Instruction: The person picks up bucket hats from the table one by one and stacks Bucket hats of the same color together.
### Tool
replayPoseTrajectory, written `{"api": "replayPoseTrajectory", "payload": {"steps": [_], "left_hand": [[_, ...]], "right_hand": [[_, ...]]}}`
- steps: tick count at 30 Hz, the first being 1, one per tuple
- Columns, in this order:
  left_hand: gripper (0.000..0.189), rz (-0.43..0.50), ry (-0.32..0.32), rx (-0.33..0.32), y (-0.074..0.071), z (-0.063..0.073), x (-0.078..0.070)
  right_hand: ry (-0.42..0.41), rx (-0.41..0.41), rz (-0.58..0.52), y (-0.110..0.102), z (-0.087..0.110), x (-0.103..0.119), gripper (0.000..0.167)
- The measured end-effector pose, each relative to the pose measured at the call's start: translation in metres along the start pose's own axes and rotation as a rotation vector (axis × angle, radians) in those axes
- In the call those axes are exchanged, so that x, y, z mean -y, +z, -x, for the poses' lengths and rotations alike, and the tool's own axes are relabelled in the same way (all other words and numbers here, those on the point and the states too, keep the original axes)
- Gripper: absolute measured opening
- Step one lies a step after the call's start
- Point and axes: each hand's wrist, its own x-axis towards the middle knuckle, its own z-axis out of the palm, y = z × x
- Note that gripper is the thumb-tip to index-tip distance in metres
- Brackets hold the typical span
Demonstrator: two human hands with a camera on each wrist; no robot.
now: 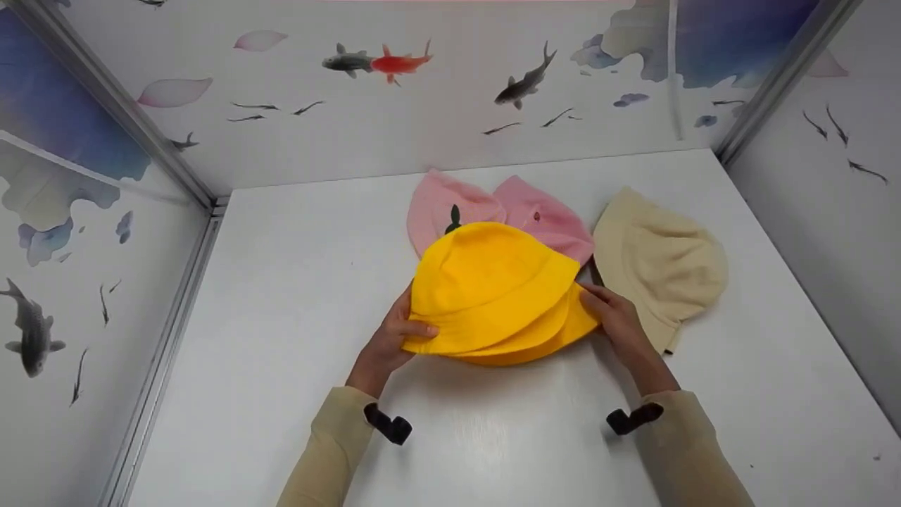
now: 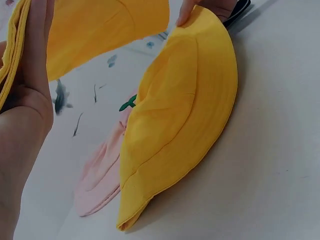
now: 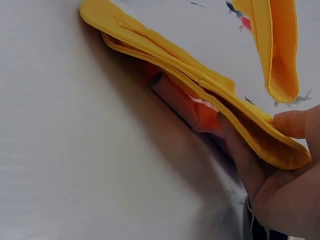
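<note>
My left hand point(image 1: 391, 339) grips one yellow bucket hat point(image 1: 493, 274) by the left end of its brim, thumb on top. A second yellow bucket hat point(image 1: 588, 317) lies partly behind and below it, and my right hand point(image 1: 623, 320) pinches its brim at the right. In the left wrist view this second hat hangs apart from the first, its crown flattened. The right wrist view shows the thumb and fingers on either side of the folded brim. Behind both stand a light pink hat point(image 1: 440, 201) with a dark green leaf shape and a deeper pink hat point(image 1: 556, 222), both partly covered.
A beige hat point(image 1: 658, 264) lies on its side at the right, close to my right hand. The white table point(image 1: 295, 282) is bounded by printed panels with fish, at the back point(image 1: 450, 134) and both sides. Black straps point(image 1: 387, 424) sit at the cuffs.
</note>
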Motion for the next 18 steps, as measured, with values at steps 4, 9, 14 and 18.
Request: {"api": "replayPoseTrajectory", "payload": {"steps": [4, 9, 14, 18], "left_hand": [[0.069, 0.012, 0.005, 0.068, -0.002, -0.001, 0.004], [0.070, 0.004, -0.020, 0.111, -0.006, -0.004, 0.010], [0.070, -0.011, -0.095, 0.072, -0.010, -0.009, 0.013], [0.069, -0.053, -0.144, 0.031, -0.016, -0.012, 0.013]], "right_hand": [[0.024, -0.010, -0.059, -0.002, -0.001, 0.000, 0.056], [0.034, -0.004, -0.198, -0.003, 0.000, 0.002, 0.051], [0.015, 0.072, -0.281, -0.002, 0.001, 0.006, 0.075], [0.025, 0.064, -0.220, -0.002, 0.001, 0.008, 0.074]]}}
